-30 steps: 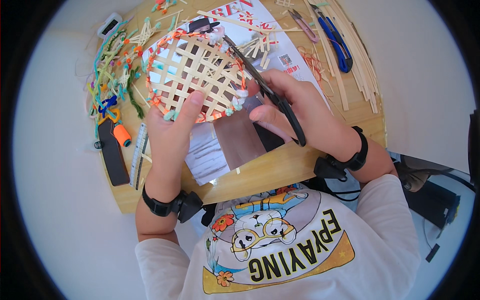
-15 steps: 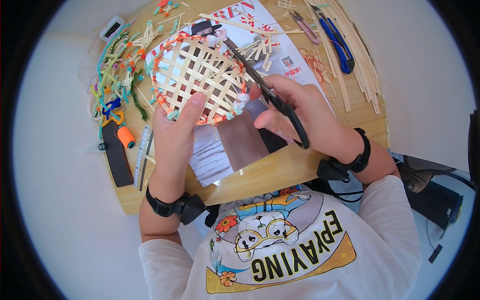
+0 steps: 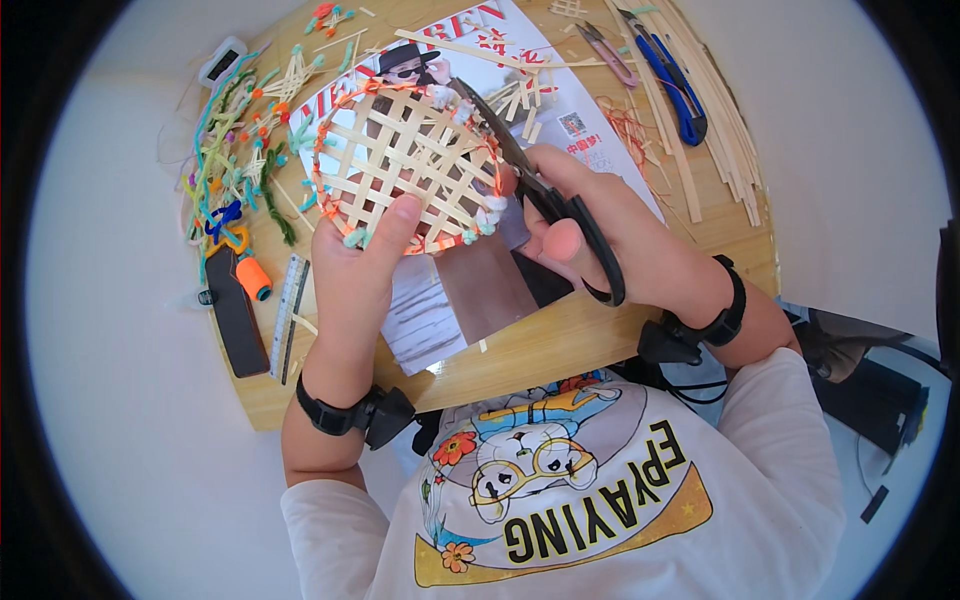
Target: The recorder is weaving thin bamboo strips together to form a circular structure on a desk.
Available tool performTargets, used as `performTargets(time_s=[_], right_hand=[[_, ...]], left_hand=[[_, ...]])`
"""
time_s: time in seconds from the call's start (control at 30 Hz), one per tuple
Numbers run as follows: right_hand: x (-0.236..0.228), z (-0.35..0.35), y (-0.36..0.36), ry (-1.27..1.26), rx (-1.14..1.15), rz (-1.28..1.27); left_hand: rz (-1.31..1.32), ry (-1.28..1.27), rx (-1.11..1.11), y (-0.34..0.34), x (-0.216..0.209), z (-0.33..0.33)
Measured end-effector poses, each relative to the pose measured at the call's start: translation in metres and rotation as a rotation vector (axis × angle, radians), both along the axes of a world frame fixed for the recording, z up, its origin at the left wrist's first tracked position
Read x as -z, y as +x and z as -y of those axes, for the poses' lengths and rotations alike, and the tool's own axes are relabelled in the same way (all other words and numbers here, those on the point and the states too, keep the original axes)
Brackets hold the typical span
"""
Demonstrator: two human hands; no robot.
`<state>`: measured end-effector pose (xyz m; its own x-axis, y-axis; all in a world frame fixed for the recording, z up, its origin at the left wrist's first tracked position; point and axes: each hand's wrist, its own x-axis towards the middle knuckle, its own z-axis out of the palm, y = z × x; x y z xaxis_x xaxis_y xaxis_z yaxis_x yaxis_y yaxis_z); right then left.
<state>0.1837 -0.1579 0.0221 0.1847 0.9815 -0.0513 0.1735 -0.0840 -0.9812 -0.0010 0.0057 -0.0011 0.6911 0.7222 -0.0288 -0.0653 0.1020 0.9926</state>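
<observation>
A round piece of woven bamboo strips [image 3: 405,160], its rim bound with orange, mint and white yarn, is held up in front of me. My left hand [image 3: 365,260] grips it at the lower left edge, with the thumb lying over the weave. Black-handled scissors [image 3: 583,235] are in my right hand [image 3: 600,215], its thumb by the handle loop. Their dark blades point up and left along the right rim of the weave. Whether the blades touch the yarn there I cannot tell. The fingers behind the weave are mostly hidden.
Beneath the weave lies a printed poster [image 3: 425,315] with cut strip scraps. Long bamboo strips [image 3: 715,130], a blue utility knife [image 3: 675,85] and pink snips [image 3: 612,58] lie right. Left are colourful yarn pieces [image 3: 222,170], an orange thread spool [image 3: 253,278], a clear ruler [image 3: 288,320] and a dark flat case [image 3: 238,330].
The weave has shifted slightly right and down in my left hand. The scissors have moved a little right, and my right thumb has come over toward the handle.
</observation>
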Motion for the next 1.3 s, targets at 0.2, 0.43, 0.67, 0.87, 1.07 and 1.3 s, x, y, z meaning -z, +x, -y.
performTargets(time_s=[0.2, 0.43, 0.67, 0.87, 1.07, 1.3], right_hand=[[-0.001, 0.0, -0.002, 0.01, 0.037, -0.042], [0.002, -0.001, 0.002, 0.001, 0.034, 0.076], [0.002, -0.001, 0.0, 0.016, 0.054, 0.041], [-0.002, -0.002, 0.001, 0.008, 0.048, 0.011], [0.005, -0.003, 0.0, 0.051, 0.049, -0.022], [0.009, -0.004, 0.001, 0.045, 0.084, 0.127]], left_hand=[[0.005, 0.01, 0.0, 0.001, -0.002, 0.001], [0.01, -0.01, -0.013, 0.001, -0.002, 0.001], [0.023, -0.024, -0.012, 0.001, -0.001, 0.001], [0.04, -0.02, -0.015, 0.001, -0.001, 0.001], [0.018, -0.001, -0.008, 0.001, -0.001, 0.002], [0.009, 0.015, -0.014, 0.002, -0.002, 0.002]])
